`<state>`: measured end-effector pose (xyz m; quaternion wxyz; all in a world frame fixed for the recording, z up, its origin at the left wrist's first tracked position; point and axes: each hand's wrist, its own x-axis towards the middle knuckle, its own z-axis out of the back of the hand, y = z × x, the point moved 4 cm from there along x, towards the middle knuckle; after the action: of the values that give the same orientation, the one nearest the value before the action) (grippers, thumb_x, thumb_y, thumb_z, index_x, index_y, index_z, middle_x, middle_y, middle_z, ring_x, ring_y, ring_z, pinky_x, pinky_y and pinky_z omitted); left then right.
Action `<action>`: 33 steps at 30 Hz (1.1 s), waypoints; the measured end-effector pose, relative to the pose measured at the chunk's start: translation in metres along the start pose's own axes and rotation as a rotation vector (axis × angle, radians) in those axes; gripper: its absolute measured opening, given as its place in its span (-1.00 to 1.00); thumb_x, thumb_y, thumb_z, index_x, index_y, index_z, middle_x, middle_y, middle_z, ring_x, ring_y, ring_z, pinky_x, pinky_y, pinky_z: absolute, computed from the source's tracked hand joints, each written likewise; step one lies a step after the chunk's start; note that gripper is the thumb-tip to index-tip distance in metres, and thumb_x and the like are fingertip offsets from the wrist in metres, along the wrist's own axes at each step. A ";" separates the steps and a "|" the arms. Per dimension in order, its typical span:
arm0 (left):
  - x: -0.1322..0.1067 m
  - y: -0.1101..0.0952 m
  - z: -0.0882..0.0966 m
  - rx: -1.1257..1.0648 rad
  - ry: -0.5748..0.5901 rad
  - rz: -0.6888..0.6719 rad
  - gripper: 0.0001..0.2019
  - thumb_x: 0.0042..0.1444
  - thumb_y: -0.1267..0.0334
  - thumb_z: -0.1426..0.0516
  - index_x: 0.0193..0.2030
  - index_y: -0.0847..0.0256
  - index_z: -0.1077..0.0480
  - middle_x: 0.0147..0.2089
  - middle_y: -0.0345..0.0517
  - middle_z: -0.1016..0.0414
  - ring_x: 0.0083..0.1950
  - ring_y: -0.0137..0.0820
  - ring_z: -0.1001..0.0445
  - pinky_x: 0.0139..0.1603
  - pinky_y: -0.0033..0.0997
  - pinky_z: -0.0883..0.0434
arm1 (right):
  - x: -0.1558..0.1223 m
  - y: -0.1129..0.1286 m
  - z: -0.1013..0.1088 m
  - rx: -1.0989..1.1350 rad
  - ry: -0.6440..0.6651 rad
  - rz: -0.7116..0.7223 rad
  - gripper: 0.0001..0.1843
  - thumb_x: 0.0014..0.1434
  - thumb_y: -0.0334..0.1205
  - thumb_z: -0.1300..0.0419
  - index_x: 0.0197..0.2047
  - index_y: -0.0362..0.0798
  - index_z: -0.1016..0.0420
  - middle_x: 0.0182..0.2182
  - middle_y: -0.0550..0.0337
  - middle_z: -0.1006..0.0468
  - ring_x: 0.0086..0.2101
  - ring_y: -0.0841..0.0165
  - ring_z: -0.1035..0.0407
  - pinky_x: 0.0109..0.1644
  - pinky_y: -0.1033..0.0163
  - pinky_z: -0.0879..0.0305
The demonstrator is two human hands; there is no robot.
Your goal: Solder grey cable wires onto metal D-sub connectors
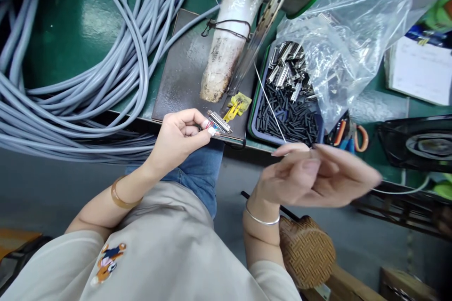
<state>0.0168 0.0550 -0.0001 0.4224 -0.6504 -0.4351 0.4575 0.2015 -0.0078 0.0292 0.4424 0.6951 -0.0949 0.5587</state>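
My left hand (181, 134) is closed in a pinch on thin coloured wires (208, 125), red and blue among them, with a small white piece at the fingertips. These touch or lie right beside a metal D-sub connector (219, 121) with a row of pins, at the front of a dark plate. A yellow clip (233, 109) sits just behind the connector. To the right, my right hand (310, 176) is raised before the bench edge, fingers bent and partly blurred. A thin silvery wire, looking like solder wire (269, 101), runs down to its fingertips.
A blue-rimmed tray (251, 127) holds black tubes (286, 115) and metal connectors (287, 68) beneath a clear plastic bag (348, 47). A wrapped white tube (226, 51) overhangs the dark plate (181, 66). Grey cables (116, 70) cover the left; orange-handled pliers (360, 138) lie right.
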 end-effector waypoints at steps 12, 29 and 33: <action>-0.001 0.000 0.001 0.034 -0.069 -0.084 -0.89 -0.15 0.39 -0.31 -0.53 0.27 -0.44 -0.56 -0.26 -0.38 -0.63 -0.67 -0.14 -0.67 -0.64 -0.01 | -0.025 0.006 -0.030 -0.074 0.481 -0.130 -0.81 0.21 -0.47 -0.32 -0.20 0.02 -0.51 -0.20 0.22 -0.74 -0.20 0.34 -0.66 -0.12 0.22 -0.62; 0.005 -0.005 -0.003 0.082 -0.132 -0.165 -0.89 -0.09 0.41 -0.28 -0.48 0.26 -0.42 -0.54 -0.32 -0.34 -0.63 -0.69 -0.12 -0.66 -0.62 -0.04 | -0.025 0.000 -0.041 -0.131 0.493 -0.033 -0.80 0.22 -0.46 -0.29 -0.20 0.03 -0.44 -0.13 0.16 -0.74 -0.18 0.33 -0.67 -0.13 0.22 -0.63; 0.006 -0.006 -0.003 0.059 -0.090 -0.132 -0.87 -0.10 0.41 -0.30 -0.47 0.25 -0.41 -0.57 -0.35 -0.32 -0.67 -0.70 -0.11 -0.70 -0.62 -0.03 | -0.027 -0.006 -0.039 -0.055 0.517 -0.103 -0.81 0.23 -0.45 -0.28 -0.19 0.04 -0.45 -0.12 0.15 -0.73 -0.14 0.30 -0.67 -0.08 0.17 -0.64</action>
<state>0.0201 0.0617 0.0047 0.4505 -0.5863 -0.4821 0.4699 0.1684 0.0143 0.0028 0.4985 0.5210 0.0416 0.6916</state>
